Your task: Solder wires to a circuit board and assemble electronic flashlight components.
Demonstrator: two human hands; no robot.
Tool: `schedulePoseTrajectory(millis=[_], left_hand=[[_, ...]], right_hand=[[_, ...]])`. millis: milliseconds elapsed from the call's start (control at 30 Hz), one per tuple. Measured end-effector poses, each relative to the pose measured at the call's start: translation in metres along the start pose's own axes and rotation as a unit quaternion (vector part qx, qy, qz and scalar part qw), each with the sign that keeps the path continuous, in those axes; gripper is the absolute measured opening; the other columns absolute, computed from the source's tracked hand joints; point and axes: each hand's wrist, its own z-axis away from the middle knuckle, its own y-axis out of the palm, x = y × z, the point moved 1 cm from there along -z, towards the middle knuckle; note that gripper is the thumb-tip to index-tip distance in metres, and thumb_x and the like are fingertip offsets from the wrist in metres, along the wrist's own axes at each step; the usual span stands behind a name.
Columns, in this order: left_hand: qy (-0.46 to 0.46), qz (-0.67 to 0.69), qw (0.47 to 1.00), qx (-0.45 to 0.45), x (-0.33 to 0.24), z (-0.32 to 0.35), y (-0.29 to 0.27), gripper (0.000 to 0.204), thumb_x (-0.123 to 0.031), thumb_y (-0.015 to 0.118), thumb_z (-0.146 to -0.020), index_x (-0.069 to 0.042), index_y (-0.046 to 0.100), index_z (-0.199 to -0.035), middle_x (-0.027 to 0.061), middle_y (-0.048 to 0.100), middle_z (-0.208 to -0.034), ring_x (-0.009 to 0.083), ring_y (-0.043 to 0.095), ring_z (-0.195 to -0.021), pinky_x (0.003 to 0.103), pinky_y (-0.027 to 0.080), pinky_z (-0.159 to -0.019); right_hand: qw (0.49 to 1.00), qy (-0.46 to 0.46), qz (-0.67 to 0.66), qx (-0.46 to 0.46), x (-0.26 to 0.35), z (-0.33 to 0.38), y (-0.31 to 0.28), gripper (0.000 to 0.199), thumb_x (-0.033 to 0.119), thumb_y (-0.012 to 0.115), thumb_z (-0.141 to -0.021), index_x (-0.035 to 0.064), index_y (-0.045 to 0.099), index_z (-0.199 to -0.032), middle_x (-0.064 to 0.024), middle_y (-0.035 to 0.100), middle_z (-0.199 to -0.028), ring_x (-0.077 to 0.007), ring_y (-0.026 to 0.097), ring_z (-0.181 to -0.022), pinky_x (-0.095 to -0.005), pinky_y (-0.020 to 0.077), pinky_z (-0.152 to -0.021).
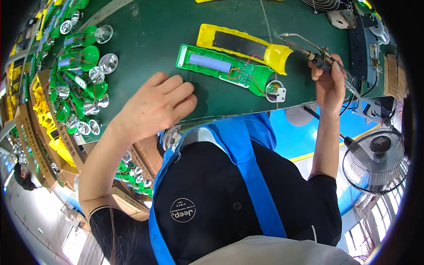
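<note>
In my right hand (330, 86) is a soldering iron (321, 61) with a thin bent metal tube beside its tip, pointing left above the bench. My left hand (161, 102) rests closed at the bench's near edge, its palm and fingertips hidden. Between the hands lies an open green flashlight housing (205, 73), holding a purple cylindrical battery (210, 63), a green circuit board (245, 74) and red wires. A round reflector lamp (274, 91) with a white plate sits at its right end. Just behind, touching or nearly so, is a yellow housing half (238, 39) with a dark panel.
Several green housings with silver reflectors (96, 75) crowd the bench's left side. Cardboard boxes (59, 119) with yellow parts stand beyond that edge. A dark equipment box (364, 48) with cables sits at the right. Off the bench, lower right, is a black fan (377, 161).
</note>
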Motion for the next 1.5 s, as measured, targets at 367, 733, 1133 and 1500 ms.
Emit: schedulePoseTrajectory(millis=[367, 733, 1133, 1500], left_hand=[[-0.062, 0.216, 0.940, -0.258, 0.011, -0.051, 0.017, 0.012, -0.010, 0.067, -0.073, -0.011, 0.059, -0.083, -0.0015, 0.055, -0.078, 0.0185, 0.050, -0.080, 0.031, 0.034, -0.068], [-0.160, 0.157, 0.973, -0.060, -0.005, -0.077, -0.011, 0.002, -0.006, 0.059, -0.072, -0.008, 0.059, -0.072, 0.0044, 0.055, -0.073, 0.0223, 0.055, -0.079, 0.037, 0.037, -0.076], [-0.170, 0.175, 0.968, -0.050, -0.002, -0.082, -0.012, 0.012, 0.000, 0.060, -0.069, -0.007, 0.050, -0.069, 0.0041, 0.050, -0.068, 0.0228, 0.053, -0.072, 0.036, 0.036, -0.078], [-0.172, 0.164, 0.970, -0.051, -0.002, -0.080, -0.010, 0.012, -0.001, 0.059, -0.071, -0.008, 0.050, -0.069, 0.0039, 0.049, -0.068, 0.0226, 0.053, -0.071, 0.038, 0.034, -0.080]], right_hand=[[0.999, 0.031, 0.035, 0.006, -0.001, 0.003, 0.025, 0.025, 0.024, 0.046, -0.092, 0.0002, 0.047, -0.098, -0.0094, 0.052, -0.073, -0.0161, 0.047, -0.072, -0.0272, 0.0381, -0.067], [0.983, 0.110, 0.121, 0.086, 0.016, -0.014, 0.033, 0.031, 0.029, 0.057, -0.082, -0.0015, 0.051, -0.085, -0.0078, 0.051, -0.066, -0.0123, 0.050, -0.056, -0.0239, 0.0389, -0.055], [0.966, 0.135, 0.132, 0.174, 0.014, -0.019, 0.035, 0.021, 0.016, 0.063, -0.082, -0.0024, 0.054, -0.086, -0.0077, 0.059, -0.064, -0.0087, 0.056, -0.057, -0.0207, 0.0453, -0.053], [0.969, 0.100, 0.164, 0.153, 0.012, -0.011, 0.033, 0.028, 0.024, 0.063, -0.080, -0.0012, 0.051, -0.085, -0.0075, 0.054, -0.063, -0.0129, 0.055, -0.053, -0.0328, 0.0441, -0.087]])
